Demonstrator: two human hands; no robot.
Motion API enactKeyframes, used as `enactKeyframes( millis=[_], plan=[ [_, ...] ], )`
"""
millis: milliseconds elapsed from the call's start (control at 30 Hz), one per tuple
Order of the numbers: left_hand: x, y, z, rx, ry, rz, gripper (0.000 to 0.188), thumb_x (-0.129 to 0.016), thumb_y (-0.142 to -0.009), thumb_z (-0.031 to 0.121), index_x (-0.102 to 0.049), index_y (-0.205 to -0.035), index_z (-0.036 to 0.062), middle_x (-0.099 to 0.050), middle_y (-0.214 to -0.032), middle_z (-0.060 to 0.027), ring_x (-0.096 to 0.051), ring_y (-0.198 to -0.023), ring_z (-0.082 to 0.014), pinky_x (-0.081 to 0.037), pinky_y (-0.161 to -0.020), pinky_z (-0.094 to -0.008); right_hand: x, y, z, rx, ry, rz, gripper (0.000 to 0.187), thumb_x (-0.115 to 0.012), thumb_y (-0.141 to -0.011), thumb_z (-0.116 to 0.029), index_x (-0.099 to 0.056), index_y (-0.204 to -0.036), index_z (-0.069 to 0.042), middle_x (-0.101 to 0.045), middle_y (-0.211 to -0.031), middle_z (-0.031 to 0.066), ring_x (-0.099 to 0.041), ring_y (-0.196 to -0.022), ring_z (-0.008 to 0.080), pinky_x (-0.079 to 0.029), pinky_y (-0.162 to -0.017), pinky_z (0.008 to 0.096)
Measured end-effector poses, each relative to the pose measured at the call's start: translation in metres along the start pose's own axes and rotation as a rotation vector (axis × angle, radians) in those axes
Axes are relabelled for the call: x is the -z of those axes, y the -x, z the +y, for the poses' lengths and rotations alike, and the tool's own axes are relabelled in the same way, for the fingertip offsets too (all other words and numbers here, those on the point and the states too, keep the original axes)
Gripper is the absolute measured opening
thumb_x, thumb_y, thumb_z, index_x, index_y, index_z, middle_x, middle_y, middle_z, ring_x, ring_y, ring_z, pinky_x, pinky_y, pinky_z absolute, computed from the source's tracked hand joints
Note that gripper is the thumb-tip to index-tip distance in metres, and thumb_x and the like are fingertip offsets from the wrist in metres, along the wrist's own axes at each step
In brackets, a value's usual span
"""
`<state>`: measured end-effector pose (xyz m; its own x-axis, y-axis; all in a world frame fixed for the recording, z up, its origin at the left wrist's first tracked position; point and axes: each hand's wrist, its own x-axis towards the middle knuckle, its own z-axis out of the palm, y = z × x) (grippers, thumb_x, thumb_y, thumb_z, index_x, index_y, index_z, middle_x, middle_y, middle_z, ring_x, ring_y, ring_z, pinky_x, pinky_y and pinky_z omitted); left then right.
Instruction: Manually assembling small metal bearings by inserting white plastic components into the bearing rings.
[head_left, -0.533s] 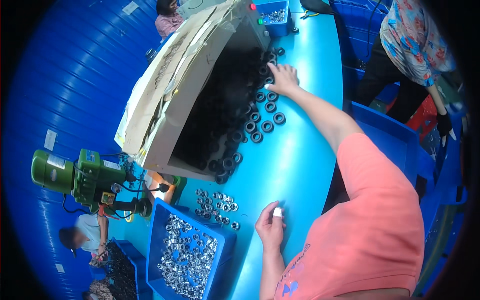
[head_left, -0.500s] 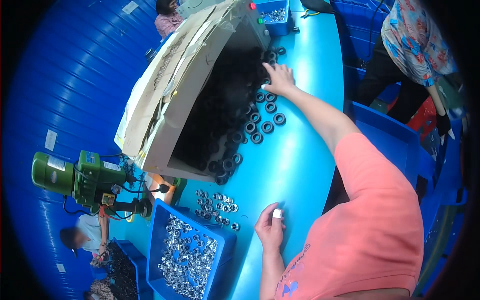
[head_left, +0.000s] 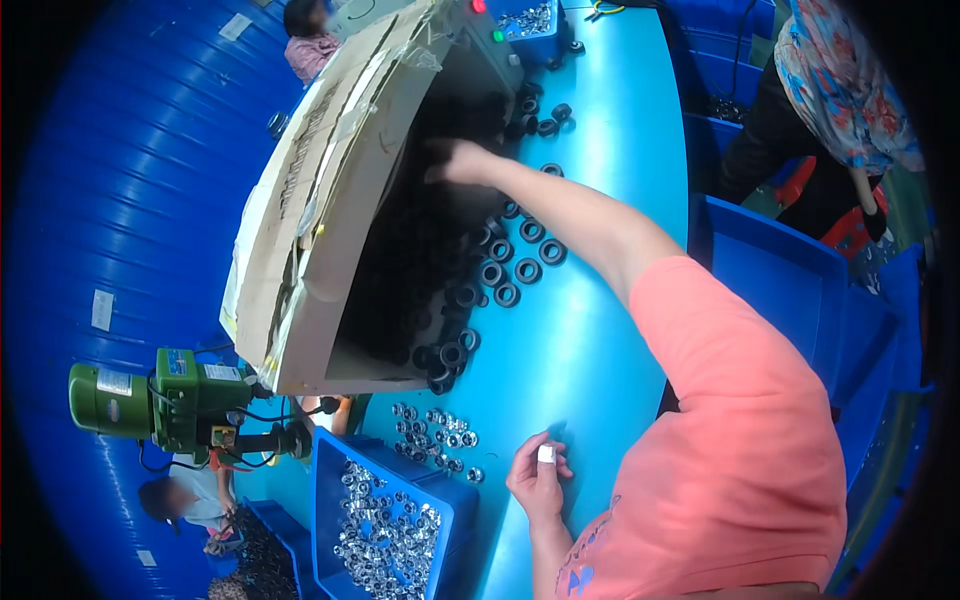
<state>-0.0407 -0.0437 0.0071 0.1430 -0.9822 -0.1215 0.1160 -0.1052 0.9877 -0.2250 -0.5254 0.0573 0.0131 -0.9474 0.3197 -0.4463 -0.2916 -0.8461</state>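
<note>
The right hand (head_left: 455,160) is stretched far across the light blue table (head_left: 620,150) and is pushed into the open mouth of a large cardboard box (head_left: 310,220) lying on its side. Its fingers are lost in the dark heap of black rubber rings (head_left: 420,270) inside the box, so it cannot be told whether they are spread or closed on anything. More of the black rings are spilled out of the box onto the table, just to the right of the opening, and a few are scattered at the far end.

The left hand (head_left: 538,478) is held near the body, low over the table's near edge, with the fingers loosely curled; a white wrap is seen on one finger, and nothing can be made out in its grip. Just to its left, small silvery metal rings (head_left: 435,435) are strewn on the table, and beyond them a blue bin (head_left: 450,500) filled with the same silvery parts is set. A green bench machine (head_left: 160,400) is seen at the near left.
</note>
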Motion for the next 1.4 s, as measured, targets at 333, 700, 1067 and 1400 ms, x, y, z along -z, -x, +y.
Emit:
enactKeyframes(
  millis=[333, 700, 1067, 1400],
  plan=[
    [0.001, 0.002, -0.006, -0.018, -0.046, -0.059, 0.022, -0.063, -0.096, 0.005, -0.067, -0.117, -0.0014, -0.070, -0.093, -0.0128, -0.060, -0.068, -0.0101, -0.051, -0.052, -0.0226, 0.122, 0.031, 0.118, -0.141, 0.747, 0.361, 0.090, -0.073, -0.074, -0.062, -0.045, -0.150, -0.022, -0.049, -0.148, 0.0131, -0.047, -0.135, 0.0355, -0.037, -0.111, 0.0507],
    [0.003, 0.001, -0.005, 0.005, -0.044, -0.014, 0.022, -0.064, -0.098, 0.008, -0.067, -0.118, -0.0004, -0.071, -0.092, -0.0096, -0.060, -0.066, -0.0078, -0.051, -0.054, -0.0216, 0.004, 0.044, 0.029, -0.089, 0.533, -0.015, 0.104, -0.074, -0.075, -0.065, -0.034, -0.156, -0.013, -0.045, -0.144, 0.0280, -0.052, -0.128, 0.0430, -0.047, -0.104, 0.0495],
    [0.006, -0.002, -0.002, 0.029, -0.023, -0.021, 0.021, -0.063, -0.097, 0.002, -0.066, -0.117, -0.0038, -0.070, -0.093, -0.0154, -0.063, -0.070, -0.0129, -0.053, -0.054, -0.0241, -0.040, -0.053, 0.015, -0.061, 0.553, -0.067, 0.064, -0.058, -0.093, -0.054, -0.053, -0.137, -0.008, -0.066, -0.118, 0.0257, -0.067, -0.108, 0.0437, -0.056, -0.090, 0.0509],
    [0.004, 0.004, -0.005, 0.044, -0.049, -0.034, 0.021, -0.064, -0.097, 0.005, -0.067, -0.117, -0.0017, -0.070, -0.092, -0.0127, -0.061, -0.069, -0.0102, -0.051, -0.053, -0.0225, 0.017, 0.028, 0.053, 0.032, 0.510, -0.006, 0.079, -0.058, -0.088, -0.065, -0.046, -0.149, -0.017, -0.052, -0.143, 0.0234, -0.049, -0.130, 0.0453, -0.040, -0.109, 0.0520]
  ],
)
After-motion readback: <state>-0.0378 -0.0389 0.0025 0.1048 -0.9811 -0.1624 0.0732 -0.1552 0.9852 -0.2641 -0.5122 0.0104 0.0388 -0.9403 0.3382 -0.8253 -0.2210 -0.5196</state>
